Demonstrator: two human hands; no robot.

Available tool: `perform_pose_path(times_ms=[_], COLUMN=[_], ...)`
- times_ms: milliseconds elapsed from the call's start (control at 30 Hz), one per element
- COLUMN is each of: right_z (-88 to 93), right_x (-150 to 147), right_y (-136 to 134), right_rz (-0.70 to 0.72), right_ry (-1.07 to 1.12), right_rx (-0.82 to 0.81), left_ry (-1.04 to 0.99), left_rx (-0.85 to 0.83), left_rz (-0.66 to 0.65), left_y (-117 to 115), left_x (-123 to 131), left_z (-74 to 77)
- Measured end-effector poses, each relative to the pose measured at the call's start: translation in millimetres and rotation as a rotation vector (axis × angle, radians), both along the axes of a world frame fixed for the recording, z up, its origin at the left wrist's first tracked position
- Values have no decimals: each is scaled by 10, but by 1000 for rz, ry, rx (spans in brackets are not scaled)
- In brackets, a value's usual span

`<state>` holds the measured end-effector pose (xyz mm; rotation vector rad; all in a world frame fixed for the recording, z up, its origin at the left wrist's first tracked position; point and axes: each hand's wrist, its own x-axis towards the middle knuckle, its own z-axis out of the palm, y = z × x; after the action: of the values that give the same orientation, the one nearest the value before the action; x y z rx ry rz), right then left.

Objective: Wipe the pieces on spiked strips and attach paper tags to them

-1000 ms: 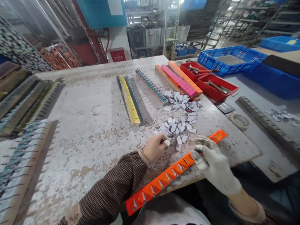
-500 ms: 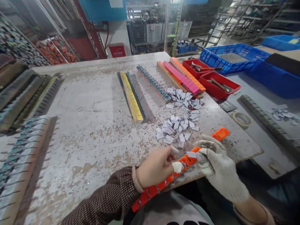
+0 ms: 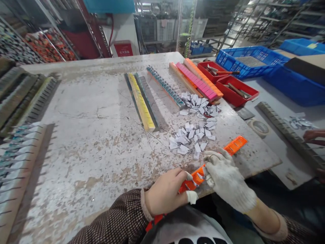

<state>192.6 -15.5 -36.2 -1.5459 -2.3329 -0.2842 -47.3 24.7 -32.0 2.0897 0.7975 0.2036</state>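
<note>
An orange slotted bar (image 3: 235, 145) lies diagonally along the table's near edge, its lower end partly hidden behind my left hand and body. My left hand (image 3: 167, 192), bare with white coverings on the thumb and index fingertips, straddles the bar and grips it between those two. My right hand (image 3: 227, 178), in a white knitted glove, is closed over the bar farther up; whether a small tag is under its fingers is hidden. Small metallic pieces (image 3: 200, 176) sit in the bar's slots between my hands. Just beyond lies a loose pile of white tags (image 3: 191, 134).
Yellow (image 3: 142, 103), teal-edged (image 3: 165, 86) and pink (image 3: 195, 81) bars lie farther back. Red trays (image 3: 237, 90) and blue crates (image 3: 250, 56) stand at right, near a tape roll (image 3: 259, 127). Loaded bars (image 3: 24, 169) line the left. Another person's hand (image 3: 315, 136) shows at far right.
My right hand has turned palm-down and shifted left along the bar; the white tag it pinched is no longer visible. My left hand has moved slightly down. Another person's hand has appeared at right.
</note>
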Motion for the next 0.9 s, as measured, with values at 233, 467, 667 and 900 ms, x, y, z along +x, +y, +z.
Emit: perform_pose_path(times_ms=[233,467,667,900], right_z=[-257,-218,-262,-140], right_x=[-16,-16,359,304], right_y=[-91,-153,-218,-7], right_rz=[62,126,-103,-124], right_ry=[256,416,517,425], right_rx=[77,48,121,145], left_ry=[7,222,227,46], left_rx=[27,531,479,291], left_rz=[-16,18,10,65], left_y=[73,682,967,863], left_x=[-43,338,485,431], left_z=[9,-86,-168,-87])
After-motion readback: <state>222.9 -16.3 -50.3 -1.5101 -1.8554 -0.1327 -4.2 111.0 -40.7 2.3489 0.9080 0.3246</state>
